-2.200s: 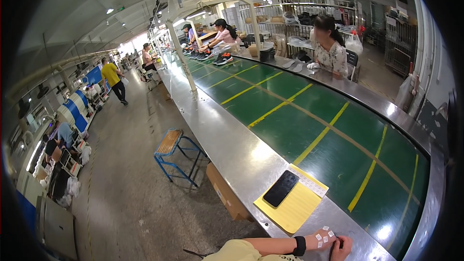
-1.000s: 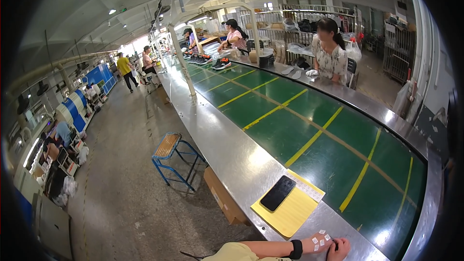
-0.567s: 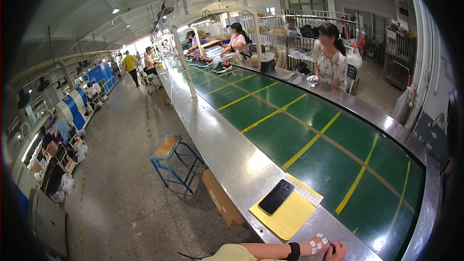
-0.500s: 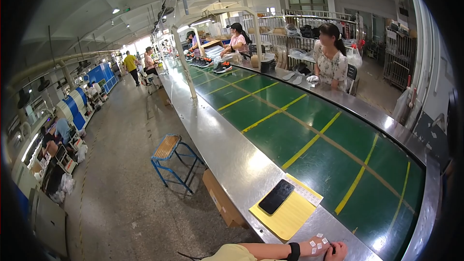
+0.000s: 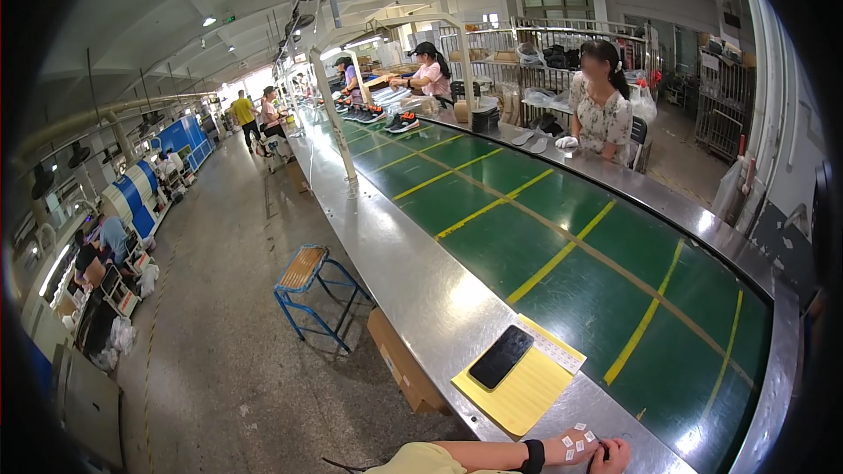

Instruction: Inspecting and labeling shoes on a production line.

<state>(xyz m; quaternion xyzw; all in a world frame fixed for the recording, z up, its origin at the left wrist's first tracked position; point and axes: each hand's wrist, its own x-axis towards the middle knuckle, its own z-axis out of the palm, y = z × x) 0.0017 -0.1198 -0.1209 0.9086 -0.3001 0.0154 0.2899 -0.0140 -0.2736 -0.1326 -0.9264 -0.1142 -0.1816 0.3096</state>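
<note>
My left hand (image 5: 569, 448) lies at the near edge of the metal table, with small white stickers (image 5: 580, 446) on its back and a black band (image 5: 533, 456) round the wrist. Its fingers are mostly hidden. Right up against it, my right hand (image 5: 612, 456) has its fingers curled in, and a small dark bit shows at the fingertips, too small to name. Just beyond the hands, a black smartphone (image 5: 501, 357) rests on a yellow pad (image 5: 514, 404), with a strip of white labels (image 5: 555, 348) along the pad's far side.
A green conveyor belt (image 5: 580, 298) with yellow lines runs beside the metal ledge (image 5: 413, 272). Across it sits a co-worker (image 5: 601, 110) near grey insoles (image 5: 531, 142). Black-and-orange shoes (image 5: 402, 123) stand farther up the belt. A blue-legged stool (image 5: 303, 268) and cardboard box (image 5: 404, 369) are at the left.
The belt's yellow lines and the shoes have shifted slightly toward the far end. A far co-worker in pink has stretched an arm out to the left. My hands look almost unmoved.
</note>
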